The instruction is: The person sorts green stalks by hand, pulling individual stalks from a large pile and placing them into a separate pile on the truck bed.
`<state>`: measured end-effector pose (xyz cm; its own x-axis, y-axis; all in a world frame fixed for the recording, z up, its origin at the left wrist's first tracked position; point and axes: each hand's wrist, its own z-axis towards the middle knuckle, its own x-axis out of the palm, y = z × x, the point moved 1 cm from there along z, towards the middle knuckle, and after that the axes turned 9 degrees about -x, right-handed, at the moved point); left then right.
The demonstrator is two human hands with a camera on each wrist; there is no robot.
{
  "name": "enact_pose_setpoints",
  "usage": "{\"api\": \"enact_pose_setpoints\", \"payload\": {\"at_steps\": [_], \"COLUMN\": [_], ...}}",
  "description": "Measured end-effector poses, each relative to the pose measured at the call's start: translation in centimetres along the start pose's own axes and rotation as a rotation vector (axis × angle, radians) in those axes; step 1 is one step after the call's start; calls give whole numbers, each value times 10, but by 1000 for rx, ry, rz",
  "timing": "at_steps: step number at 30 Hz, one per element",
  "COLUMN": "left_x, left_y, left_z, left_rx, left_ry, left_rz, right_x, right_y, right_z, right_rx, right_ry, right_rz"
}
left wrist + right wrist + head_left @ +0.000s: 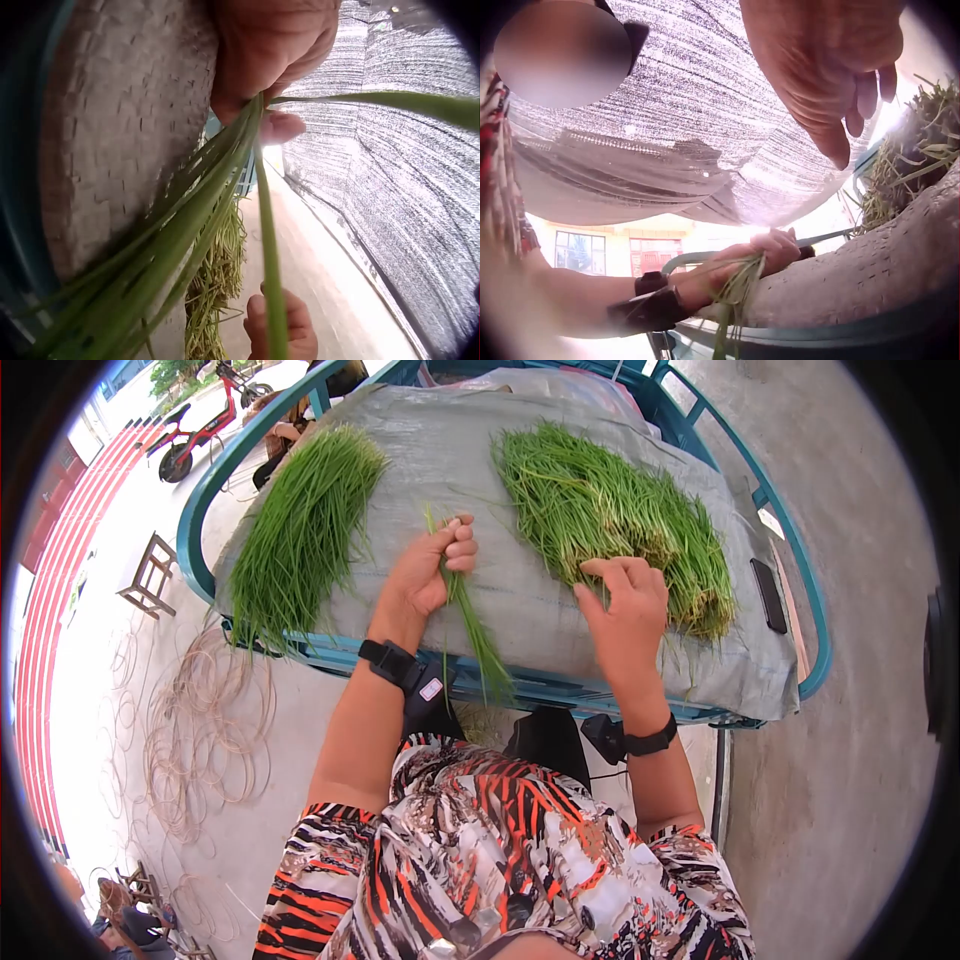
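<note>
My left hand grips a thin bunch of long green stalks, whose leaves hang down toward me; in the left wrist view the stalks fan out below the curled fingers. My right hand is at the near edge of the large green pile, its fingers loosely bent and apart from the thumb. The right wrist view shows this hand with nothing between thumb and fingers, beside the pile. Another green pile lies at the left on the grey woven sheet.
A blue metal rail surrounds the covered cart bed. A phone lies at the right edge. On the floor at the left are a wooden stool and loose coils; a red scooter stands farther back.
</note>
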<state>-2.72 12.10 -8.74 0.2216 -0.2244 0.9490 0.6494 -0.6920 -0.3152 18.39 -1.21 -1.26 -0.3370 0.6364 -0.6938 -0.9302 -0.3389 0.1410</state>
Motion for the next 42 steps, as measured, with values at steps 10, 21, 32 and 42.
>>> {"api": "enact_pose_setpoints", "payload": {"at_steps": [10, 21, 32, 42], "left_x": [-4, 0, 80, 126], "left_y": [-1, 0, 37, 96], "left_z": [-1, -3, -31, -31], "left_rx": [5, 37, 229, 197], "left_ry": [0, -2, -277, -56], "left_rz": [11, 104, 820, 1268], "right_x": [45, 7, -52, -49], "right_y": [-21, -12, 2, 20], "right_z": [23, 13, 0, -6], "right_rx": [-129, 186, 507, 454], "right_ry": [-30, -204, -429, -279], "right_rz": [-171, 453, 1182, 1152]}}
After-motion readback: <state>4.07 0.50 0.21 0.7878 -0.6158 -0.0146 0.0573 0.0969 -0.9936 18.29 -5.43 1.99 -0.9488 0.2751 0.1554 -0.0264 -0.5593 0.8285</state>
